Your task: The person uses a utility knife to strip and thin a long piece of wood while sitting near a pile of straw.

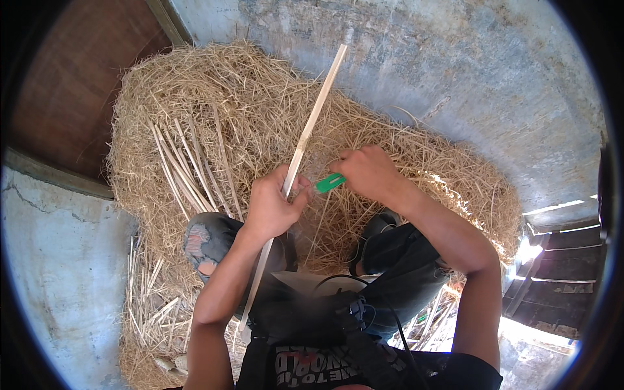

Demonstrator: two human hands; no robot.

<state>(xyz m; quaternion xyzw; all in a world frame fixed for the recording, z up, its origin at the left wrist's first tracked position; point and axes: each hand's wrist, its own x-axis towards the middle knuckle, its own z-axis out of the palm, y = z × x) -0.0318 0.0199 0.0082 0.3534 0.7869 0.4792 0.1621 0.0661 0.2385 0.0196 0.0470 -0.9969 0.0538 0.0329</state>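
Observation:
A long, pale, split bamboo strip [316,110] slants up across the middle, its lower end passing over my left leg toward my lap. My left hand [273,203] is closed around it below its midpoint. In my right hand [367,171], just to the right, is a green, slotted utility knife [330,182]. The knife's left end points at the strip, close to my left thumb and fingertips. A blade cannot be clearly made out there.
Dry straw [260,97] heaps in front of me and around my feet. Several thin bamboo strips [185,166] lie on it at the left, with more offcuts [156,312] lower down. A worn grey-blue wall [455,65] stands behind, a brown panel [78,84] at far left, dark slats [565,273] at right.

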